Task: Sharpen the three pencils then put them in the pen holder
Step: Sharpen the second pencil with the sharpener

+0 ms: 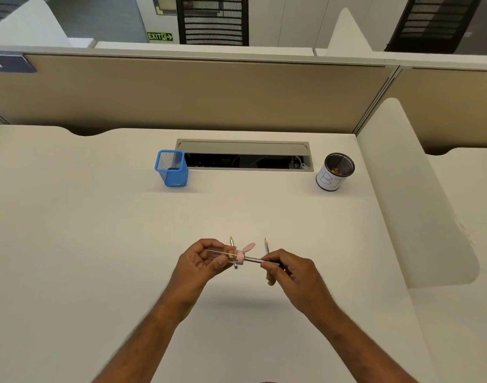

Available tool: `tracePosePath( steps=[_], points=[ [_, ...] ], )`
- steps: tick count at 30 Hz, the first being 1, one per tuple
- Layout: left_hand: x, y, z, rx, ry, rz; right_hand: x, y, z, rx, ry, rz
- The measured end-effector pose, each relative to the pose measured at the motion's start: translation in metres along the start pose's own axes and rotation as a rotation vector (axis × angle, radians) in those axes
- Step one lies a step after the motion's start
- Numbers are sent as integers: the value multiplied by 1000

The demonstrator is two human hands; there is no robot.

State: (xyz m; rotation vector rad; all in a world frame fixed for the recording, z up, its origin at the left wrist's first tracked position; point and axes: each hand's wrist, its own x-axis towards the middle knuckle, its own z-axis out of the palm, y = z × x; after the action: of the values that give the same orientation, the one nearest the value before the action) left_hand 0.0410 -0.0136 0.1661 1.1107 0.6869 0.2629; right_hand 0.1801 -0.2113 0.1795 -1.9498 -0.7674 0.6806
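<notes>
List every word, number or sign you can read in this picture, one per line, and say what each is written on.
"EXIT", with a running figure and an arrow pointing right: green sign on the far wall.
"08": dark blue plate on the partition, cut off at the picture's left edge, so it may be incomplete.
"BI", hand-drawn: white paper around the black mesh cup; further letters may be hidden.
The blue mesh holder shows no text.

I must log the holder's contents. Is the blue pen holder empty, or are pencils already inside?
Empty, as far as visible. Through the mesh of the blue holder, no pencil stands inside and none sticks out above its rim.
</notes>
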Motion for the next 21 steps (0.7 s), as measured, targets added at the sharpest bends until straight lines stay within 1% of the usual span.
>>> tracePosePath(
  steps=[4,6,9,12,16,18,21],
  points=[
    [-1,0,-1,26,-10,-11,5,-2,1,85,-86,142],
    [-1,-2,-3,36,-6,-13,6,-1,2,133,-117,170],
    [-1,-2,-3,27,-3,-10,6,0,-2,154,-123,156],
    [-3,-2,-4,6,13,2,5,3,-8,38,-113,107],
    [-4,-5,-4,-3,17,9,2,1,-7,-73,-28,38],
    [-4,-4,-2,-6,16,9,0,2,-6,-76,-9,25],
    [-5,-3,-4,-17,10,6,1,2,-5,-47,-36,33]
  ],
)
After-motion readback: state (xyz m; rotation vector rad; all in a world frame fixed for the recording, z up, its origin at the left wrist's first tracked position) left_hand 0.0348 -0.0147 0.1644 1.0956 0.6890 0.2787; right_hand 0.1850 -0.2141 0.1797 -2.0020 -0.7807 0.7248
